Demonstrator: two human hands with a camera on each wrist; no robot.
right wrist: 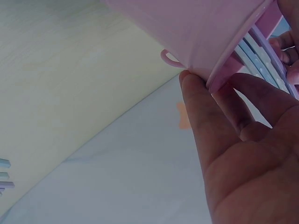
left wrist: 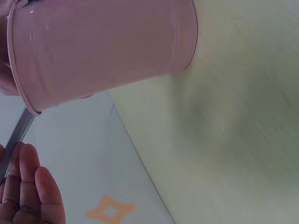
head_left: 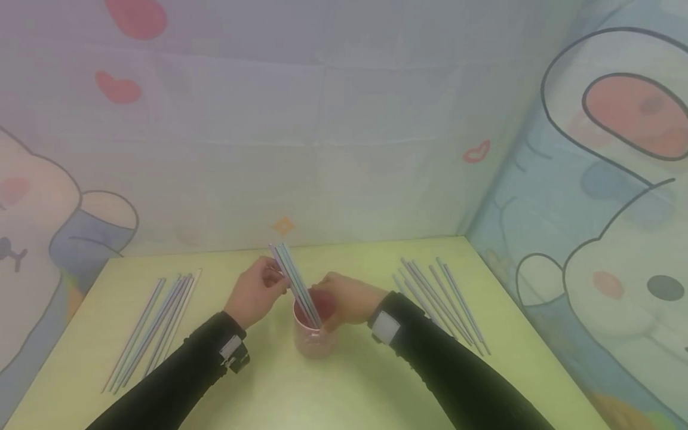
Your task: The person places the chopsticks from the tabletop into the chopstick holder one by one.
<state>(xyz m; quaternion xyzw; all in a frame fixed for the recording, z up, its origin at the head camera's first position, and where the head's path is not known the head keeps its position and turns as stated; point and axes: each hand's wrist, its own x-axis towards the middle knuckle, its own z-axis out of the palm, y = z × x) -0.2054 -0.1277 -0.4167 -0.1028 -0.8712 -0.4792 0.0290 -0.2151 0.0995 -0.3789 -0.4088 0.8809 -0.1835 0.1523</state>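
A pink bucket stands on the yellow tabletop, with several thin pastel sticks leaning out of it to the left. Close by the upper part of these sticks, my left hand pinches them between thumb and fingers. My right hand grips the bucket's right rim, some fingers outside and others over the edge. A small loop on the bucket's side shows near those fingertips in the right wrist view. From the left wrist, the bucket is seen from the side and its inside is hidden.
Several pastel sticks lie side by side on the left of the table. More sticks lie on the right, partly behind the right forearm. A printed cloth backdrop rises behind the table and along its right side.
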